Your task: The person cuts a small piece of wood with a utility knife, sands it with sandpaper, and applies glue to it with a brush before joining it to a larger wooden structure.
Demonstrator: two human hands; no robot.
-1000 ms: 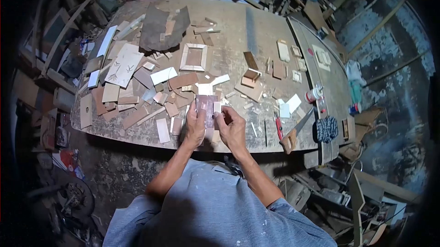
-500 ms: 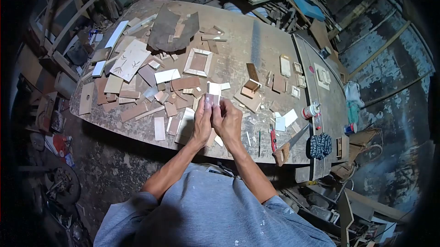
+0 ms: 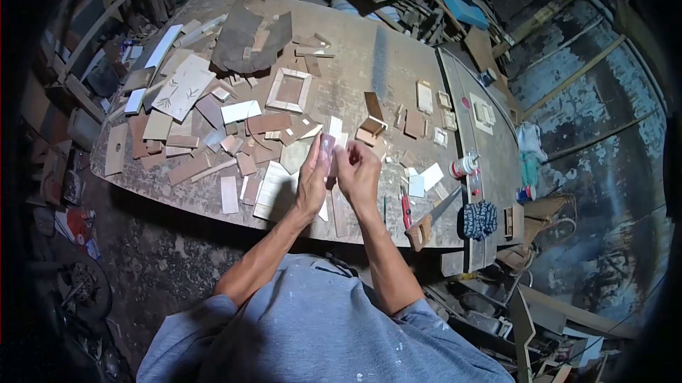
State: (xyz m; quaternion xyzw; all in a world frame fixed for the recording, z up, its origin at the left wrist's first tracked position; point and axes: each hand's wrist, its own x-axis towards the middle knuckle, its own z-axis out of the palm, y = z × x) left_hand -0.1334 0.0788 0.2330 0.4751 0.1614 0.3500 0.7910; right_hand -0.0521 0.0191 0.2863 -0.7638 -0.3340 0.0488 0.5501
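Observation:
Over the near middle of the workbench, my left hand (image 3: 312, 175) is closed around a small reddish-brown wood piece (image 3: 327, 147), held upright. Close on its right, my right hand (image 3: 359, 172) has its fingers bent and pressed together near a small pale piece (image 3: 341, 143); its exact grip on that piece is hard to see. Beyond the hands lie a white block (image 3: 334, 124) and a pale rectangular frame (image 3: 307, 92). A small brown wooden assembly (image 3: 372, 121) stands to the right of them.
Wood offcuts (image 3: 190, 166) cover the bench's left side. On the right are a handsaw (image 3: 420, 232), a red cutter (image 3: 406, 209), a white glue container (image 3: 465, 166) and a dark patterned cloth bundle (image 3: 479, 219). The bench's near edge (image 3: 170, 205) runs before my body.
The view has shifted, so the bench appears farther left. My hands have moved slightly apart, and the held piece has turned and now shows its reddish-brown face.

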